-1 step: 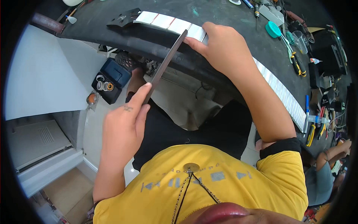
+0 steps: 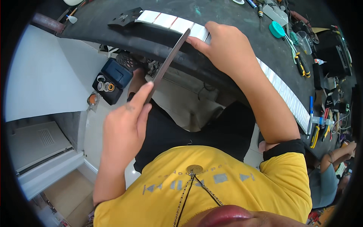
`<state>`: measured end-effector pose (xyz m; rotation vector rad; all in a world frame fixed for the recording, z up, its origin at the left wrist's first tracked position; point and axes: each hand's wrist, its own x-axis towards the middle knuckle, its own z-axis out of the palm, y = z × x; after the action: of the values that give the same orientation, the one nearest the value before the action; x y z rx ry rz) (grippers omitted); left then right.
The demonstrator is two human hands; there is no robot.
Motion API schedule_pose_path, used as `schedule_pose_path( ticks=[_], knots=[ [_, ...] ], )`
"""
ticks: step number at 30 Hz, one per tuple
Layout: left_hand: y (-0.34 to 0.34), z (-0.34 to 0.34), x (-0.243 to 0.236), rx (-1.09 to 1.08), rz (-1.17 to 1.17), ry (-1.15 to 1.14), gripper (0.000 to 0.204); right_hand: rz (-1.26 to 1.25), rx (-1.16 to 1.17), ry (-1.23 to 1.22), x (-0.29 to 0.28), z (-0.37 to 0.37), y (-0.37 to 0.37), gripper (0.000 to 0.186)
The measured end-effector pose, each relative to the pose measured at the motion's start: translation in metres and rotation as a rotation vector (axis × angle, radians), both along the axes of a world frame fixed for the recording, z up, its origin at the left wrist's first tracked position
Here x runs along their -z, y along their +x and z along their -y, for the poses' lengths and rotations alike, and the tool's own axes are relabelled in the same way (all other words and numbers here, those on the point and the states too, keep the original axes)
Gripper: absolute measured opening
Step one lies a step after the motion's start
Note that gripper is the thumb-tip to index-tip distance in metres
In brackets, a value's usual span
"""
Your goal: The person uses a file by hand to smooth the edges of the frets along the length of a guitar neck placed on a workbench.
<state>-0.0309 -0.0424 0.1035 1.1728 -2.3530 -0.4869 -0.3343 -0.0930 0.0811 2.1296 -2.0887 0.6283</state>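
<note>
A guitar neck, its fretboard covered in white tape (image 2: 280,89), lies along the bench's near edge, with a dark headstock (image 2: 124,18) at its far left end. My right hand (image 2: 227,49) grips the neck, thumb on the near edge and fingers curled over the far side. My left hand (image 2: 126,121) is closed on a long flat metal file (image 2: 170,56), which slants up to the neck. The file's tip rests at a line across the white tape, just left of my right thumb.
Screwdrivers, yellow-handled pliers (image 2: 300,65), a turquoise round object (image 2: 277,29) and other tools crowd the dark bench's (image 2: 227,11) right side. An open black case with rolls (image 2: 107,87) sits low left, near a white panel (image 2: 41,75). A co-worker's arm (image 2: 332,159) shows at right.
My left hand and the file have shifted very slightly forward and to the left along the file's slant. My right hand and the neck have not visibly moved.
</note>
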Motion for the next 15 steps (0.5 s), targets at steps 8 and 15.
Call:
schedule_pose_path(
  ticks=[8,15],
  knots=[
    [-0.089,0.088,-0.013,0.071,0.047,-0.108,0.037,0.010,-0.050,-0.014,0.000,0.003,0.000,0.063],
    [0.006,-0.011,-0.015,-0.012,0.041,0.055,0.053,0.021,0.009,0.032,-0.002,-0.001,0.003,0.063]
  ],
)
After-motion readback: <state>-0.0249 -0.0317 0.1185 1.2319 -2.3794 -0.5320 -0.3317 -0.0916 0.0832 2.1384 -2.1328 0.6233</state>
